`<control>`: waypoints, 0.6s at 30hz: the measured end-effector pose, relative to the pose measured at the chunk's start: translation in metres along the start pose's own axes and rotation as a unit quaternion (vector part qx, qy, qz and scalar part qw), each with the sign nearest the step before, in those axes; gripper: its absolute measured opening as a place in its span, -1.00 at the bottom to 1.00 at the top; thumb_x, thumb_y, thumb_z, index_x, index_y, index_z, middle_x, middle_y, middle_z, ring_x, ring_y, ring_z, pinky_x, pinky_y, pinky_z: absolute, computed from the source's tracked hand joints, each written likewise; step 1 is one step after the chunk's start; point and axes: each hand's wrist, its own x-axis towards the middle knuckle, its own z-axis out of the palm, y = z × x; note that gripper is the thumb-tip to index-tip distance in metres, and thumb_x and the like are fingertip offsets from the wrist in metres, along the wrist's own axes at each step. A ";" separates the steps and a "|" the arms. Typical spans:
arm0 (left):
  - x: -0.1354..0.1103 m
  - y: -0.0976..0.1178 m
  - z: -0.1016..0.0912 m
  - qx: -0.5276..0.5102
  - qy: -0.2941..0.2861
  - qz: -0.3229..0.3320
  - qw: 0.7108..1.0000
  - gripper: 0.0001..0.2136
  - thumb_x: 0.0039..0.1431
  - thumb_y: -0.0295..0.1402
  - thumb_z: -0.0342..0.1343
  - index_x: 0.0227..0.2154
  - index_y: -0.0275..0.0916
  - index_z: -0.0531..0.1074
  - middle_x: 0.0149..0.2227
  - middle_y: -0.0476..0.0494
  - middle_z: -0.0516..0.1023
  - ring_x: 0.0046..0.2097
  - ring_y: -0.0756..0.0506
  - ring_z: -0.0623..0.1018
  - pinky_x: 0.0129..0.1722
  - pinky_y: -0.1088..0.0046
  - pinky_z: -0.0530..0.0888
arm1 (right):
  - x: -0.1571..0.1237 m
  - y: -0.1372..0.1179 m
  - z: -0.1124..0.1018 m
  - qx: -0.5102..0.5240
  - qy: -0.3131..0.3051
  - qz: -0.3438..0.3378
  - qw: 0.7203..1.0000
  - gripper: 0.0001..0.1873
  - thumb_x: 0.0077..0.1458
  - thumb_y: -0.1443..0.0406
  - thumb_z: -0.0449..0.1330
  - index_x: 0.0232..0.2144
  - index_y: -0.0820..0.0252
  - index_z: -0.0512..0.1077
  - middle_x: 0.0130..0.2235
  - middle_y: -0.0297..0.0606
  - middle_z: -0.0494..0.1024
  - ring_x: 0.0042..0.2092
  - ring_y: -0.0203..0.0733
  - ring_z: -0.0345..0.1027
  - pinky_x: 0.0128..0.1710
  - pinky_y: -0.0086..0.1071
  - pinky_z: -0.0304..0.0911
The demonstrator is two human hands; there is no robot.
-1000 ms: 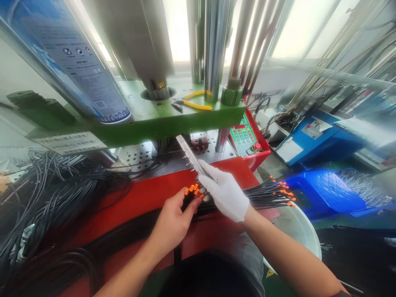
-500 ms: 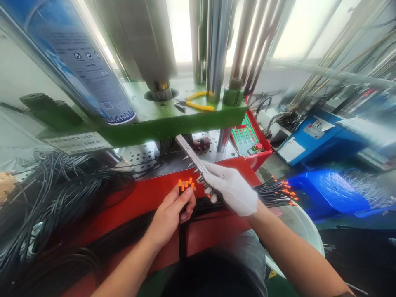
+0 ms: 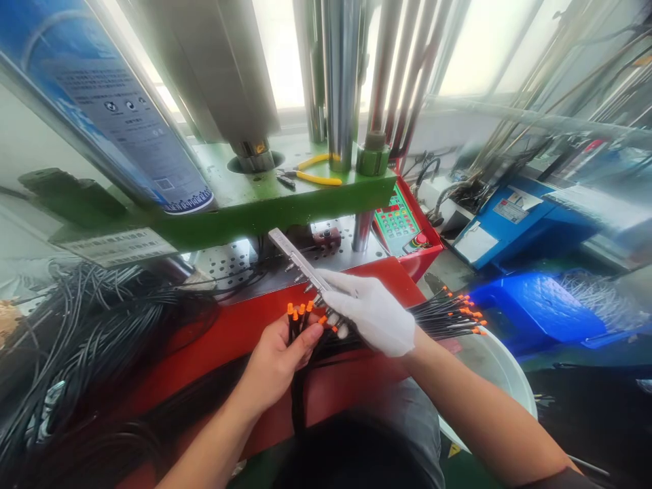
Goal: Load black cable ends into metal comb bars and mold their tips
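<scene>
My bare left hand (image 3: 278, 360) is closed around a small bunch of black cables with orange tips (image 3: 298, 319), held upright over the red table (image 3: 224, 333). My right hand (image 3: 374, 312), in a white glove, grips a long metal bar with pins (image 3: 295, 261) that points up and to the left. One orange tip sits right at the bar's near end, by my gloved fingers. More orange-tipped black cables (image 3: 451, 316) fan out to the right behind my right wrist.
A green press machine (image 3: 285, 197) with steel columns stands behind the table, yellow-handled pliers (image 3: 318, 178) on its deck. A control keypad (image 3: 400, 221) is at right. A large heap of black cables (image 3: 86, 339) lies left. A white bucket (image 3: 502, 380) and blue bins (image 3: 540, 312) stand right.
My left hand lifted the orange-tipped bunch away from the bar, then brought it back close to the bar's near end. The bar and right hand shifted slightly left.
</scene>
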 end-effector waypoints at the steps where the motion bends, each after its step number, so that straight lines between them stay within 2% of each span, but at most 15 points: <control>1: 0.000 0.000 0.000 0.013 0.009 0.003 1.000 -0.72 0.16 -0.13 0.12 -0.34 -0.26 0.31 -0.59 0.12 0.14 -0.57 0.08 0.09 -0.60 0.54 0.06 | 0.000 0.000 0.000 -0.010 0.002 0.002 1.000 -0.49 0.13 0.26 0.11 0.15 0.19 0.31 -0.38 -0.30 0.45 -0.49 -0.39 0.26 -0.58 -0.51 0.26; 3: 0.000 0.001 0.002 0.060 0.043 0.023 0.997 -0.75 0.16 -0.15 0.13 -0.33 -0.26 0.35 -0.55 0.06 0.26 -0.53 0.05 0.22 -0.54 0.53 0.17 | -0.001 0.000 0.002 -0.049 0.019 0.002 0.999 -0.50 0.15 0.29 0.09 0.15 0.17 0.31 -0.37 -0.30 0.46 -0.52 -0.41 0.23 -0.57 -0.50 0.26; 5: 0.000 0.006 0.007 0.119 0.076 0.058 0.988 -0.80 0.18 -0.20 0.12 -0.30 -0.25 0.39 -0.43 -0.03 0.43 -0.39 -0.02 0.38 -0.37 0.48 0.30 | -0.001 0.001 0.004 -0.106 0.045 -0.012 0.993 -0.50 0.15 0.31 0.07 0.16 0.14 0.31 -0.29 -0.27 0.48 -0.51 -0.41 0.22 -0.51 -0.46 0.29; 7: -0.001 0.010 0.013 0.168 0.087 0.082 0.979 -0.83 0.20 -0.23 0.09 -0.28 -0.24 0.40 -0.30 -0.08 0.51 -0.25 -0.08 0.44 -0.22 0.44 0.32 | -0.002 0.002 0.004 -0.149 0.063 -0.028 0.986 -0.50 0.14 0.33 0.07 0.15 0.13 0.32 -0.23 -0.25 0.49 -0.48 -0.39 0.23 -0.45 -0.44 0.31; 9: -0.001 0.012 0.016 0.189 0.085 0.085 0.975 -0.83 0.21 -0.22 0.07 -0.28 -0.22 0.40 -0.31 -0.07 0.51 -0.26 -0.08 0.44 -0.23 0.44 0.33 | -0.002 0.002 0.003 -0.141 0.050 -0.027 0.988 -0.51 0.14 0.32 0.07 0.14 0.12 0.33 -0.23 -0.26 0.49 -0.47 -0.38 0.24 -0.44 -0.43 0.32; 13: 0.002 0.007 0.010 0.101 0.061 0.051 0.992 -0.77 0.26 -0.16 -0.01 -0.29 -0.23 0.36 -0.45 0.00 0.37 -0.45 -0.01 0.35 -0.43 0.47 0.30 | -0.003 0.004 -0.007 -0.027 0.001 0.005 1.000 -0.49 0.13 0.26 0.11 0.15 0.17 0.31 -0.37 -0.31 0.45 -0.46 -0.37 0.27 -0.53 -0.49 0.30; 16: 0.006 0.003 0.001 -0.004 0.049 0.039 0.998 -0.78 0.26 -0.16 0.00 -0.25 -0.23 0.33 -0.53 0.07 0.22 -0.52 0.04 0.26 -0.52 0.52 0.25 | -0.003 0.005 -0.013 0.011 -0.005 0.014 1.000 -0.48 0.12 0.23 0.13 0.15 0.17 0.31 -0.34 -0.29 0.44 -0.47 -0.39 0.27 -0.58 -0.54 0.28; 18: 0.006 0.003 -0.002 -0.062 0.037 0.027 0.997 -0.80 0.26 -0.17 0.00 -0.21 -0.20 0.29 -0.56 0.12 0.12 -0.57 0.07 0.14 -0.61 0.57 0.12 | -0.003 0.005 -0.014 0.010 0.004 0.014 1.000 -0.49 0.12 0.23 0.13 0.14 0.14 0.32 -0.29 -0.27 0.44 -0.49 -0.42 0.26 -0.61 -0.56 0.26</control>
